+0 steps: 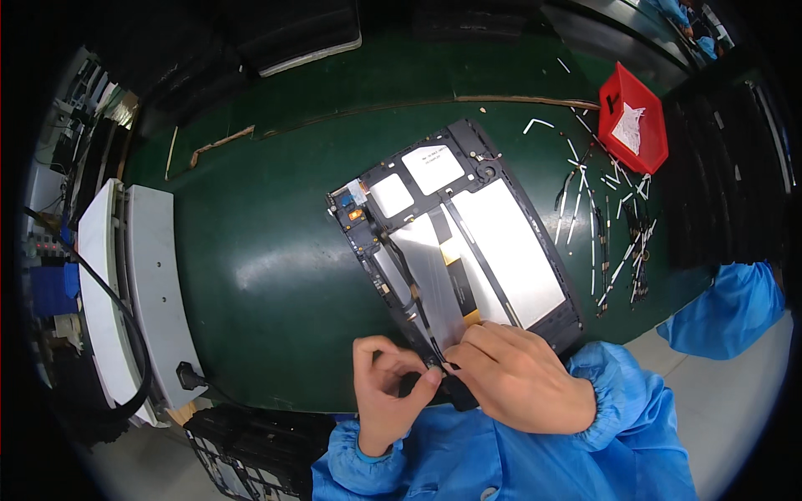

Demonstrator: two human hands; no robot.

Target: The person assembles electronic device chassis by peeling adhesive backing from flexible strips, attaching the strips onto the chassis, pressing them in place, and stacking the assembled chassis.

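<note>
An opened tablet-like device [511, 250] lies tilted on the green table, its inside facing up. It has a black frame, silver-white panels and a yellow-and-black ribbon strip [458, 280]. A thin black cable [420, 311] runs along its left part down to the near corner. At that corner my left hand [388, 391] pinches the cable's near end between thumb and forefinger. My right hand [520, 377] rests over the near edge, its fingertips closed on the same cable end. The fingers partly hide what they grip.
A red bin [633, 121] holding white strips stands at the far right. Several white strips and black cables [603, 242] lie scattered below it. A white-grey unit [159, 288] with a black plug stands left. Black frames [251, 447] are stacked at the lower left. Another person's blue sleeve [725, 313] shows right.
</note>
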